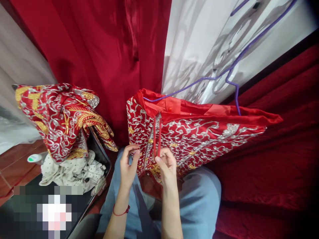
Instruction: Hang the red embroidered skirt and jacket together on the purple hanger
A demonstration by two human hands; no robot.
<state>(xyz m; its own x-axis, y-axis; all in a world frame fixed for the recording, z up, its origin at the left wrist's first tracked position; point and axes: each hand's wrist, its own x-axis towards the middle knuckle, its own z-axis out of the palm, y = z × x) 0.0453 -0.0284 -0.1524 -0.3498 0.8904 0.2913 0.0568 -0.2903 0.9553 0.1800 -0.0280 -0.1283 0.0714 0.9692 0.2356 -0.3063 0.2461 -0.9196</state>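
A red garment (pixel 199 132) with silver and gold embroidery hangs on a purple hanger (pixel 230 71) and lies across my lap. My left hand (pixel 128 166) pinches the garment's left edge between thumb and fingers. My right hand (pixel 165 164) grips a thin red loop strap (pixel 157 136) that hangs from the garment's front seam. A red string bracelet circles my left wrist. Both hands sit close together above my light blue trousers (pixel 199 199).
A second embroidered red garment (pixel 62 116) is draped over a dark case (pixel 99 156) at the left, with spotted white cloth (pixel 72 171) under it. Red curtain (pixel 104 49) hangs behind, a white panel (pixel 199 43) stands at the right, and red velvet seating (pixel 274 166) lies beside me.
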